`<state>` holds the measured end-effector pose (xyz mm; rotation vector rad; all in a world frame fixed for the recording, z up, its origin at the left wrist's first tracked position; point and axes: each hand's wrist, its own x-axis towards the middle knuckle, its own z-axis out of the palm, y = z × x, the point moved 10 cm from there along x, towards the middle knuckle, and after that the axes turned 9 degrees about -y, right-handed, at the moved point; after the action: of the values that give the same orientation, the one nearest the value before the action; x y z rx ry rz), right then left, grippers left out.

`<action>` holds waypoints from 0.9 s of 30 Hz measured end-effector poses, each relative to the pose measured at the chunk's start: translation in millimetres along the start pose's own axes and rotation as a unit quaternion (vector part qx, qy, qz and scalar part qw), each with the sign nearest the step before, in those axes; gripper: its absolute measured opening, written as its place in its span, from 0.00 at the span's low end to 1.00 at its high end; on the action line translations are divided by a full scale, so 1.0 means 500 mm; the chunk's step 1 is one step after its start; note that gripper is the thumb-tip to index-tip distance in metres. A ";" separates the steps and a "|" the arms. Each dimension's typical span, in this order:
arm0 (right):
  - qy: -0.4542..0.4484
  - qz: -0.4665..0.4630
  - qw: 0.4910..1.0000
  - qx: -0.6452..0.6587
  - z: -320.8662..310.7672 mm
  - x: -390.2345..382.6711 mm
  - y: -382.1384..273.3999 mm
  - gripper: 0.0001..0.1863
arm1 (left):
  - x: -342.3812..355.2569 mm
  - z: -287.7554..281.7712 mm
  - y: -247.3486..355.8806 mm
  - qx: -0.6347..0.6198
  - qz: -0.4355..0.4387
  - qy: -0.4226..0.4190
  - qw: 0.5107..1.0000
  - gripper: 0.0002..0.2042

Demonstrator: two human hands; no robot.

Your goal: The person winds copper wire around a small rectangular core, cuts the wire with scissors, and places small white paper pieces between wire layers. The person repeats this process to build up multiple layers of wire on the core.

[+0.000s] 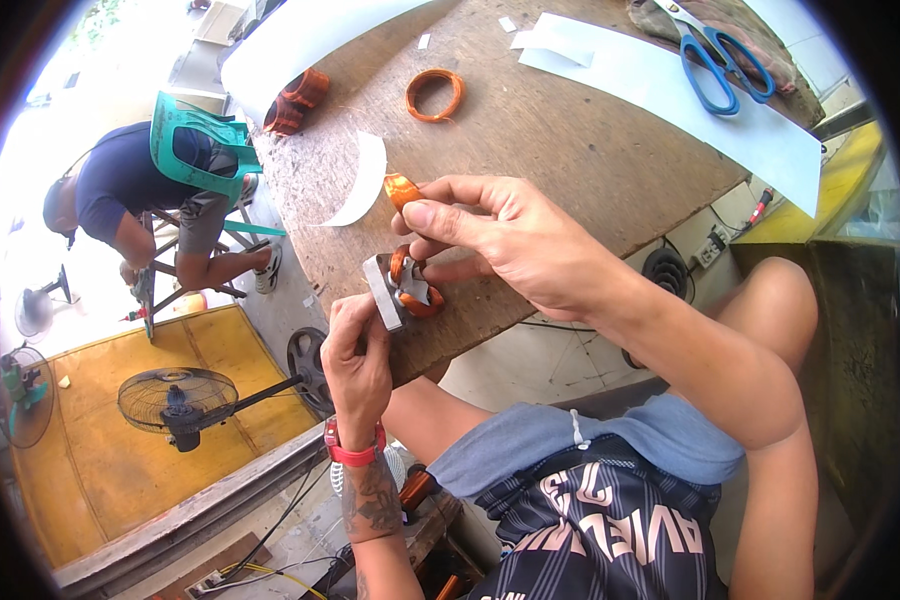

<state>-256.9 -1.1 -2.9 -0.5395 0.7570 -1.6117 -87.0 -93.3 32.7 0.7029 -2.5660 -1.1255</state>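
Observation:
My left hand is closed on a grey metal motor stator at the table's front edge. Copper coils and bits of white paper are fitted in the stator, facing my right hand. Above it, my right hand pinches a loose copper wire coil between thumb and forefinger. Its lower fingers reach down beside the stator's coils; whether they touch them I cannot tell. A curled strip of white paper lies just left of the held coil.
On the wooden table lie a round copper coil, stacked copper coils, white paper sheets and blue-handled scissors. A standing fan is at the left. Beyond it, another person sits on a green chair.

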 end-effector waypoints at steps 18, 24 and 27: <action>-0.036 0.017 0.999 0.009 0.022 0.001 0.017 0.16 | -0.001 0.000 -0.003 -0.029 -0.005 0.010 1.000 0.11; -0.031 0.027 0.999 0.003 0.021 0.000 0.016 0.16 | 0.004 -0.001 -0.016 -0.071 -0.052 0.012 0.996 0.11; -0.031 0.019 0.999 0.023 0.024 0.001 0.014 0.18 | 0.005 -0.002 -0.026 -0.098 -0.088 0.009 0.991 0.11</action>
<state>-243.7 -4.0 0.0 -0.5366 0.6782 -1.5670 -84.4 -102.8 23.8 0.8985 -2.3739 -1.3952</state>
